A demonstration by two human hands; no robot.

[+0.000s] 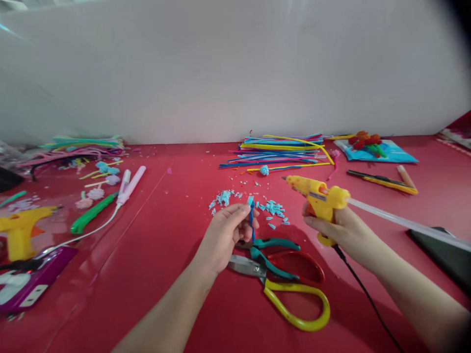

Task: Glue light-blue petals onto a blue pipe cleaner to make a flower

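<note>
Red table (165,294). Scissors (290,289) with yellow and red handles near centre, teal pliers (272,255) lying across them. Light blue trimmings (272,208) scattered mid-table. Pile of coloured pipe cleaners (275,149) far centre. Second yellow glue gun (20,230) far left, green-handled tool (91,214) and white wand (130,186) beside it. Utility knife (382,180) far right.

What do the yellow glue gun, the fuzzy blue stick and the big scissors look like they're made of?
Glue gun in the right hand: glossy yellow plastic, judging by its moulded shine. Blue stick pinched by the left hand: fuzzy fibre, probably over wire. Scissors: shiny grey blades, likely steel, with smooth yellow plastic-looking loops.
</note>
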